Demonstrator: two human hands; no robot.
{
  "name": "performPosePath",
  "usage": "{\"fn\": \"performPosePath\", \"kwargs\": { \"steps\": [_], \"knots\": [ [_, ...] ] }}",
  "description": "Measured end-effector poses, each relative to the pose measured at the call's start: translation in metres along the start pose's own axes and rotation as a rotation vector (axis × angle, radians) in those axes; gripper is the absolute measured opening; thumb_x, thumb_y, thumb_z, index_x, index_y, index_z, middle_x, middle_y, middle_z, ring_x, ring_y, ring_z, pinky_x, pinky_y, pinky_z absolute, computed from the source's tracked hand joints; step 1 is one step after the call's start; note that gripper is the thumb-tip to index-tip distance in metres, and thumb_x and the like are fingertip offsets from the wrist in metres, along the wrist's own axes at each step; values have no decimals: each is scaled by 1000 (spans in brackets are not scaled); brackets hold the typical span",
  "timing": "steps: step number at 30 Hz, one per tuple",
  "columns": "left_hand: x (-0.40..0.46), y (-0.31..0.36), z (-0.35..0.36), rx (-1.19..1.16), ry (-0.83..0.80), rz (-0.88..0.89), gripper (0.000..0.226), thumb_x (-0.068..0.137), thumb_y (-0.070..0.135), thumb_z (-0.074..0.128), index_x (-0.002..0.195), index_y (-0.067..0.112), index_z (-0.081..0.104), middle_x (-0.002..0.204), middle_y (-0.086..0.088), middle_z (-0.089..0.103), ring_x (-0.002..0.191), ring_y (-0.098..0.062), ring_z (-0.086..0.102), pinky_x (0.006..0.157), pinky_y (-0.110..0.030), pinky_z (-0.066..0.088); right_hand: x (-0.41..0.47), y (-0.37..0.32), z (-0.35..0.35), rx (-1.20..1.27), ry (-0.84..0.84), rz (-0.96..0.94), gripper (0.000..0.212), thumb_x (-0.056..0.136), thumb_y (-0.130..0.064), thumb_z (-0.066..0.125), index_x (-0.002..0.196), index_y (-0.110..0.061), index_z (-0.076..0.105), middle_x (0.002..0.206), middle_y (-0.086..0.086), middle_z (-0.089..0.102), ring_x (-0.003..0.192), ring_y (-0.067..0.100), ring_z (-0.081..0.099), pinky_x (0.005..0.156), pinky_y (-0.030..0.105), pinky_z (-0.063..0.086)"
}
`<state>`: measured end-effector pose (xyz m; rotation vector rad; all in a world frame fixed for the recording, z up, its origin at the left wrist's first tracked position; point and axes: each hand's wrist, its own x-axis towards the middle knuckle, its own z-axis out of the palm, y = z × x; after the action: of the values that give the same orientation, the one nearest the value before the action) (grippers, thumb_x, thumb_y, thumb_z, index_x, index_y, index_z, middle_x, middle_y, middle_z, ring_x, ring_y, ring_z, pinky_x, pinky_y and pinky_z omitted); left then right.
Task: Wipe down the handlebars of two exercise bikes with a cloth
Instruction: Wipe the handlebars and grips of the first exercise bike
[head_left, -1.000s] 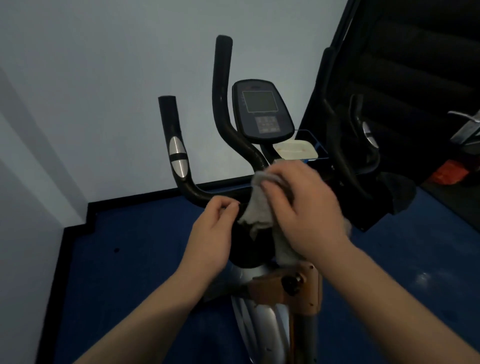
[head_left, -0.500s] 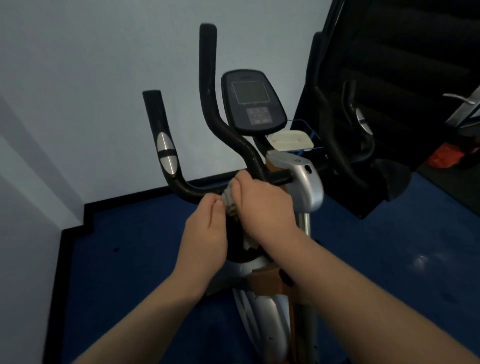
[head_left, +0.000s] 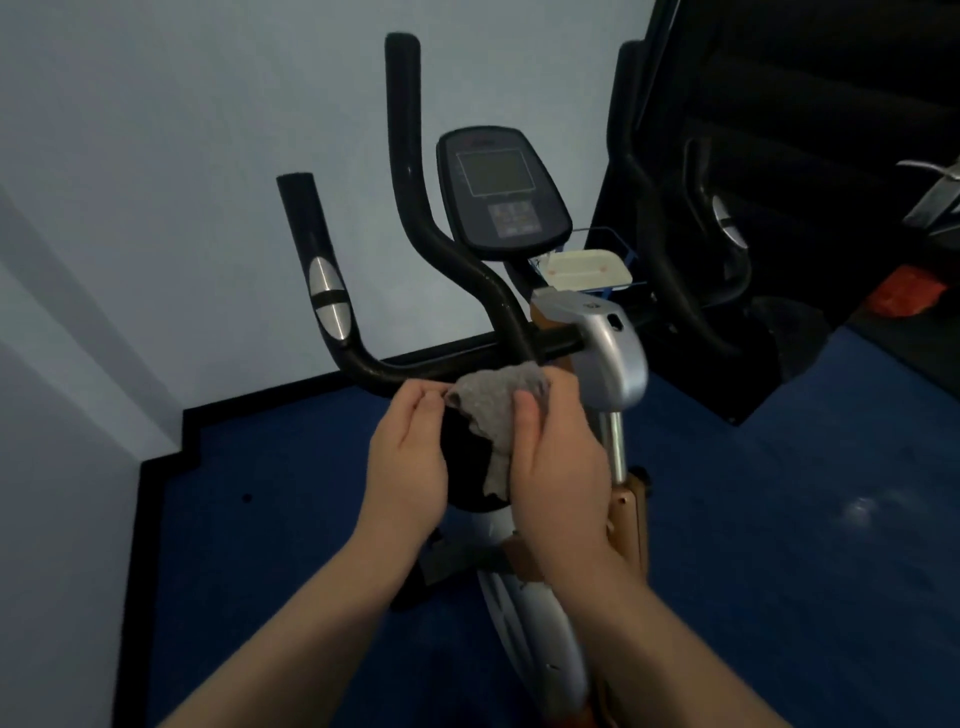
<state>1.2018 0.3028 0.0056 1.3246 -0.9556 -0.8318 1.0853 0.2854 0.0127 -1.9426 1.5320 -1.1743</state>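
while both hands are working at the lower bend of the near bike's black handlebar, the right hand is clutching a grey cloth against the bar and the left hand is pinching the cloth's left edge. this is looking like mid-wipe on the first bike, with the next move likely calling for sliding the cloth up the left grips. the second bike's handlebar is sitting in deep shadow at right, hard to make out, and the bar under the cloth is hidden.
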Motion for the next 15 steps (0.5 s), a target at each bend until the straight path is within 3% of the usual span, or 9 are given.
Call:
{"fn": "performPosePath", "kwargs": {
  "steps": [3,5,7,9,12,15],
  "knots": [
    [2,3,-7,-141,-81,-98,26,99,13,42,91,11,67,83,4,72,80,-6,67,65,-14,51,10,9,-15,-119,-107,-173,16,96,-39,32,101,-28,44,84,-8,57,70,12,57,57,35,48],
    [2,2,-15,-167,-161,-151,25,98,19,45,100,12,70,95,5,74,91,-7,68,76,-19,52,23,9,-29,-189,-57,-332,13,96,-29,41,103,-24,51,90,-4,58,77,14,56,56,29,45],
    [0,1,-18,-234,-187,-223,27,96,27,48,106,17,71,108,0,73,102,-13,67,89,-30,49,31,1,-32,-182,-26,-445,18,90,-21,46,107,-24,54,99,-1,59,89,15,53,66,26,44],
    [-5,0,-16,-338,-130,-279,29,94,30,49,108,20,72,110,-1,73,103,-12,68,88,-31,49,27,-14,-16,-272,-102,-537,24,86,-21,50,109,-26,57,104,0,60,93,18,52,76,30,39],
    [-11,1,-9,-455,-22,-324,31,99,24,43,111,19,71,110,-3,74,104,-15,68,83,-28,52,-7,-24,10,-217,-137,-444,21,91,-24,47,107,-20,61,103,0,59,92,16,53,77,32,44],
    [-15,0,-6,-385,8,-285,35,100,24,39,109,15,71,108,-7,73,103,-20,67,89,-33,52,-30,-7,-4,-25,-208,-419,20,91,-21,47,103,-16,61,100,-1,59,87,10,56,71,30,51]
  ]
}}
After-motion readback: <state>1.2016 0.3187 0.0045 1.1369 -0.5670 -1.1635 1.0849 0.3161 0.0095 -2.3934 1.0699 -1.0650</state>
